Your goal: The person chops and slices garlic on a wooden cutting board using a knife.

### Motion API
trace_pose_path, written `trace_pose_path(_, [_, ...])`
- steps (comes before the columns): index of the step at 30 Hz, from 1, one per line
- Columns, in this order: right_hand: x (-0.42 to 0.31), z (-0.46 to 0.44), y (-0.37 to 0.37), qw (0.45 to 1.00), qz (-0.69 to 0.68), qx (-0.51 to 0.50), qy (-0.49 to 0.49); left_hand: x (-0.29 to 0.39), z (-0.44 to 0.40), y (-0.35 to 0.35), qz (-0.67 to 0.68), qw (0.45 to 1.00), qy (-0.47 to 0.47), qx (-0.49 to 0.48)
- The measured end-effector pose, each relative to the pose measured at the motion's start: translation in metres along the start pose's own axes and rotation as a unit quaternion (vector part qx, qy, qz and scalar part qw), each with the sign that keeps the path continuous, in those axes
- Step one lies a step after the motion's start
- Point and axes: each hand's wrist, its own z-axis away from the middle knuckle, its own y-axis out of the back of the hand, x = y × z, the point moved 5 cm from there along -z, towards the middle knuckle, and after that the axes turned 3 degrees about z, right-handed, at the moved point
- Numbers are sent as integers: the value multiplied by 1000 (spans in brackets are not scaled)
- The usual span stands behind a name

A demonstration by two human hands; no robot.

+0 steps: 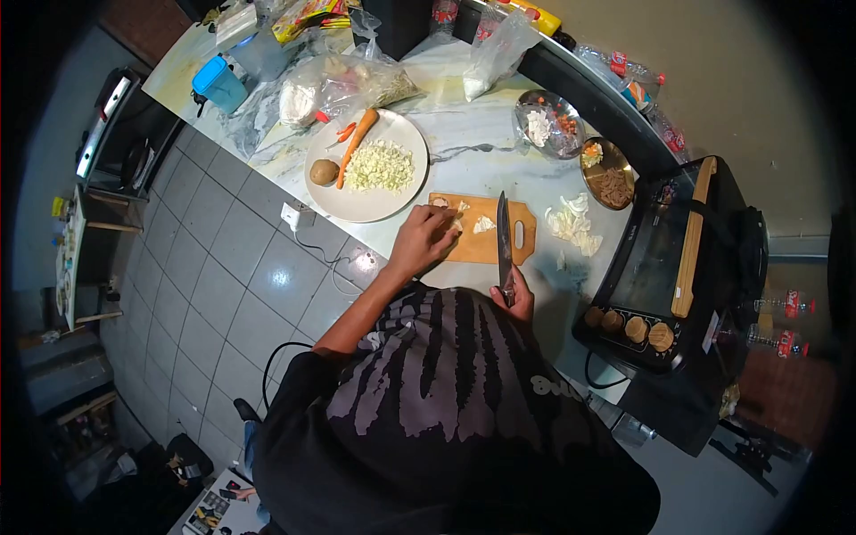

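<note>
My right hand (515, 297) is closed round the handle of a knife (505, 234), whose blade lies over the right part of a wooden cutting board (490, 253). On the board's left part, my left hand (430, 239) has its fingers bent over small pale pieces; what they grip, if anything, is hidden. More pale pieces (484, 224) sit mid-board. A white plate (357, 207) beyond my left hand holds chopped pale bits (380, 167), a carrot (358, 143), red chillies (345, 133) and a round brown item (324, 172). Pale leafy scraps (573, 225) lie right of the board.
Two metal bowls (609, 198) (548, 153) with food stand at the back right. A black oven (651, 259) is on the right. Plastic bags (343, 85) and a blue-lidded container (220, 86) stand at the back left. Part of another person's hand (242, 493) shows at bottom left.
</note>
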Motion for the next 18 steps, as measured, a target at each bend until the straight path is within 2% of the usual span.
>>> trace_pose_path(6, [2, -1, 1, 1000, 24, 12, 2, -17, 10, -14, -27, 999, -27, -15])
trace_pose_path(9, [5, -1, 1, 999, 32, 24, 20, -17, 12, -18, -26, 997, -69, -16])
trace_pose_path(18, [1, -1, 0, 997, 62, 0, 36, -13, 17, -15, -44, 990, -133, -9])
